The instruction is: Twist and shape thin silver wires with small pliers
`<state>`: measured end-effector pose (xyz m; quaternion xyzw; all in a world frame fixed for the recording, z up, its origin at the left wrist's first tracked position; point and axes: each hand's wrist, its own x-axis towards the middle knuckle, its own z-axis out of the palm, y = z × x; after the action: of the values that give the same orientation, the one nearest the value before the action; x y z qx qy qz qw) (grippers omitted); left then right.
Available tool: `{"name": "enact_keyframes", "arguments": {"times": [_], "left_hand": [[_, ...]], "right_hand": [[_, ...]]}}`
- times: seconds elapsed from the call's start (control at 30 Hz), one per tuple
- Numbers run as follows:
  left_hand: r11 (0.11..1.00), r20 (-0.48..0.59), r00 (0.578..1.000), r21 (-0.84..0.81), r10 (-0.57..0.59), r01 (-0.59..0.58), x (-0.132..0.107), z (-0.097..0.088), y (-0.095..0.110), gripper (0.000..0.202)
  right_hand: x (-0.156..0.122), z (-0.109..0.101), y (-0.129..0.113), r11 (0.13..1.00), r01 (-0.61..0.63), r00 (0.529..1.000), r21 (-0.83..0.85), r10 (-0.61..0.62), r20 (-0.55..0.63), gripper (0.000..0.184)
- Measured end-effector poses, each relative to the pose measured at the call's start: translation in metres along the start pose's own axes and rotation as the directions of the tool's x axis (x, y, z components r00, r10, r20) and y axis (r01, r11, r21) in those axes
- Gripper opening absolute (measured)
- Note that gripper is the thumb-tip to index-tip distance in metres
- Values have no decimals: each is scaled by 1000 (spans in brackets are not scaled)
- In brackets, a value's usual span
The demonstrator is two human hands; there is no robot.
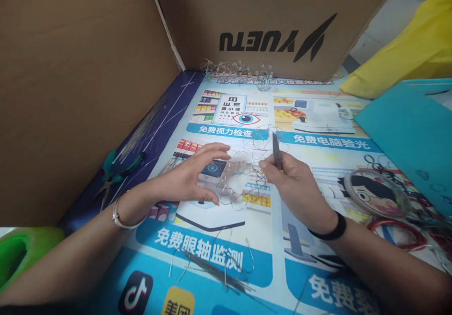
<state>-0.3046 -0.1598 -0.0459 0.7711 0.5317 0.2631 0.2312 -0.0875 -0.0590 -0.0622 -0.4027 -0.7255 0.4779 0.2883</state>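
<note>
A tangled, looped frame of thin wire (243, 178) lies between my hands on the printed sheet. My left hand (199, 173) is open at its left side, thumb and fingers apart and curved around the edge of the loops; whether they touch the wire cannot be told. On the other side my right hand (294, 178) is closed around dark-jawed pliers (277, 150), with the jaws pointing up and away from me. Its thumb and fingertip come close to the wire's right edge. The plier handles are hidden in my palm.
Green-handled pliers (109, 173) and straight wires (141, 131) lie at left. A wire bundle (215, 272) sits nearer me. Beaded wire pieces (263, 72) line the cardboard box (261, 4). Wire coils (395, 230), a teal sheet (406, 131) and yellow bag (406, 51) occupy the right.
</note>
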Motion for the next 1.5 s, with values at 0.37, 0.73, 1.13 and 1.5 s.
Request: {"name": "enact_keyframes", "arguments": {"times": [0.37,0.73,1.13,1.5], "left_hand": [[984,72,994,-149,-85,95,1,17,-16,116],[995,26,995,-27,-99,100,1,22,-22,100],[994,25,998,100,-55,52,3,26,-20,80],[982,7,983,35,-186,186,5,28,-16,111]], "right_hand": [[0,2,3,999,-25,1000,37,24,13,20],[-1,1,-2,999,-34,999,22,33,31,20],[0,1,0,996,-56,996,76,51,69,21],[1,1,1,997,-60,995,53,55,84,22]]}}
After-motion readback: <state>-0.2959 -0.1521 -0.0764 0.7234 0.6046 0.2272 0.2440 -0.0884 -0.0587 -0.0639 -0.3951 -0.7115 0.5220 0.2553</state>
